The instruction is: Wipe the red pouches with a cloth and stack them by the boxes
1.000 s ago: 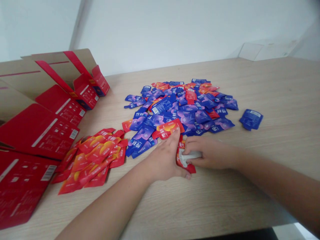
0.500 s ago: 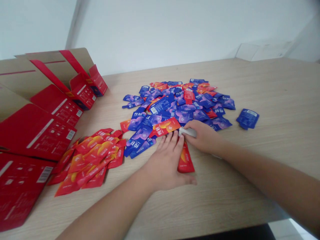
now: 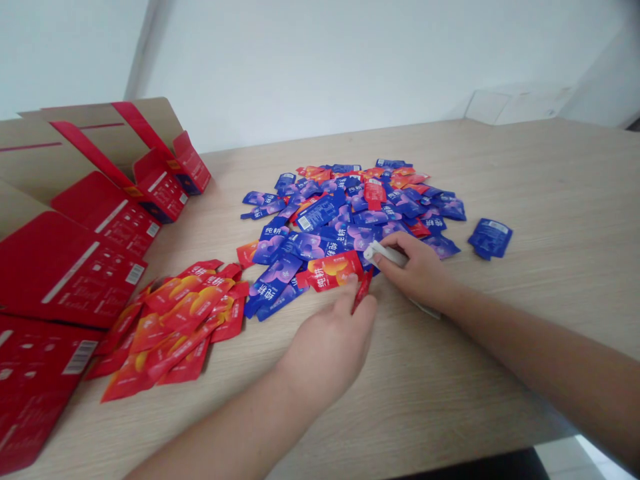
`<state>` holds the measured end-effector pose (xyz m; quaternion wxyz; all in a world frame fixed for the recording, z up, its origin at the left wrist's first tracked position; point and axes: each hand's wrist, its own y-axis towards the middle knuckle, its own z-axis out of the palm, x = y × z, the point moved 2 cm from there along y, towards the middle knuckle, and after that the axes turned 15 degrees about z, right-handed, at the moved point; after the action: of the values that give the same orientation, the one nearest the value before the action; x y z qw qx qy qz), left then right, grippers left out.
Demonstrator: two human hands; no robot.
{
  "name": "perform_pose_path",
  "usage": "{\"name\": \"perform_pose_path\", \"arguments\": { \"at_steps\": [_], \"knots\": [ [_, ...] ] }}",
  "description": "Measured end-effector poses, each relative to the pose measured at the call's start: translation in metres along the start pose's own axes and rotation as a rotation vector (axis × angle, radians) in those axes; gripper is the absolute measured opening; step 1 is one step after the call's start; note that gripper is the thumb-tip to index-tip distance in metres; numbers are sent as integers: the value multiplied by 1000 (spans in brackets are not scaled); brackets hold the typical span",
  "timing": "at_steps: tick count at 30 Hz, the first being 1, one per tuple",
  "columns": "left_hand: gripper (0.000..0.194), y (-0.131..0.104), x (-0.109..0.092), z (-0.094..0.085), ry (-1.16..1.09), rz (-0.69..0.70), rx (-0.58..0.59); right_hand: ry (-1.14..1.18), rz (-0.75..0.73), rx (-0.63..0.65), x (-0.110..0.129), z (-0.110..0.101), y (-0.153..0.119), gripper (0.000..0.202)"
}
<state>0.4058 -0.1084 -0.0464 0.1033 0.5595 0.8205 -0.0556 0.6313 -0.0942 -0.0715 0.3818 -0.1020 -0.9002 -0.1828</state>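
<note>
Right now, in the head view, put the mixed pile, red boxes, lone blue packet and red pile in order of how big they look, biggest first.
1. Red boxes, as a group
2. Mixed pile
3. Red pile
4. Lone blue packet
That's apparent size only; they sit at different distances.

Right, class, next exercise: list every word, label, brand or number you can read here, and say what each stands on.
"纯耕": red-orange pouch at the front of the mixed heap.
"纯耕": several blue-purple pouches in that heap.
"纯耕": pouches in the red-orange pile.
Too small or blurred: the print on the red boxes and on the lone blue pouch.
</note>
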Motion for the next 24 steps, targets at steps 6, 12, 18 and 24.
{"name": "perform_pose_path", "arguments": {
  "at_steps": [6,12,18,24],
  "knots": [
    [27,-3,4,-4,14,-72,9,37,-5,-33,-2,-7,-5,13],
    [47,-2,14,-2,-61,132,-102,52,-136,173,7,-12,-13,13],
    [109,3,36,20,-111,105,16,3,-210,485,15,-20,-29,20],
    [101,5,45,14,-20,-14,7,-94,-204,517,17,-16,-34,21]
  ]
}}
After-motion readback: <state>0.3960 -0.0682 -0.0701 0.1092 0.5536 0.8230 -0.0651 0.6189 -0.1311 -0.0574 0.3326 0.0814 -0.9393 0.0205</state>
